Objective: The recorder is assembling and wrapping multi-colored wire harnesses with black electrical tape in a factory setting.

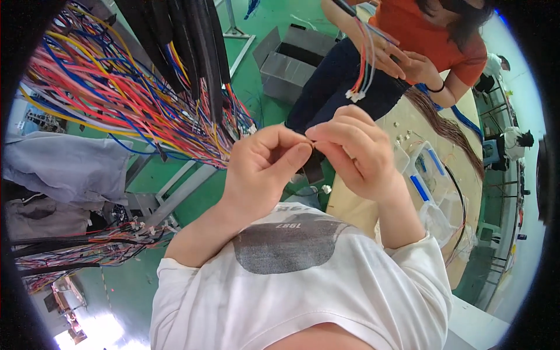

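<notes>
In front of my chest, my left hand (256, 169) and my right hand (364, 151) meet with thumbs and forefingers pinched together. Whatever sits between the fingertips is too small to make out. To the left of my left hand hangs a thick bundle of loose wires (111, 87) in red, yellow, blue and white, with black sleeved cables (186, 46) above it. Beyond my right hand, a short set of red and grey wires (366, 58) hangs down, ending in white connectors (356, 95).
A co-worker in an orange shirt (420, 29) is across from me, hands close together. At right, a wooden table (353, 201) carries clear plastic bins (429, 163), small white pieces and brown wires (446, 131). A grey box (291, 70) stands on the green floor; cloth (70, 163) hangs at left.
</notes>
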The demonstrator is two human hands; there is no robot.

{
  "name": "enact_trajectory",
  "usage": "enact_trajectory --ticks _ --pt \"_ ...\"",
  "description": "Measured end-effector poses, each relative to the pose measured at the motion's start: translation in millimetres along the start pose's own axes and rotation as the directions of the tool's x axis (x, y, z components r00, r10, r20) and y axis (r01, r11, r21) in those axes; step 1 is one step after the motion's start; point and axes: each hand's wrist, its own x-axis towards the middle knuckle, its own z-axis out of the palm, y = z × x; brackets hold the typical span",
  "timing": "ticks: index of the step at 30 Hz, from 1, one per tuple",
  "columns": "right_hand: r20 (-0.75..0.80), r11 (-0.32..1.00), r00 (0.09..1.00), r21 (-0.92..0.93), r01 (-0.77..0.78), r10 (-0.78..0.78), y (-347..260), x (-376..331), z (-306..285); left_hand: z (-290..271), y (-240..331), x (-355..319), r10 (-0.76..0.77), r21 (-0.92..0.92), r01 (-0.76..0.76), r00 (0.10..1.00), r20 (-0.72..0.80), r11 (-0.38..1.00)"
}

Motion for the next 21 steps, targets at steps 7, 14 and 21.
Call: enact_trajectory --ticks 7,14,21 --pt "0.019 0.756 0.883 0.509 -0.413 0.470 -11.9 -8.2 14.7 -4.0 -5.5 2.5 0.131 0.211 -0.140 0.990 0.058 0.967" --pt "0.174 0.429 0.818 0.781 -0.454 0.549 -23.3 3.2 0.8 -9.8 7.5 4.0 -0.090 -0.123 0.107 0.986 0.138 0.987" --pt "0.062 0.352 0.769 0.864 -0.361 0.636 -14.2 -9.6 22.0 -6.0 3.9 4.6 0.008 0.026 -0.009 0.999 0.050 1.000"
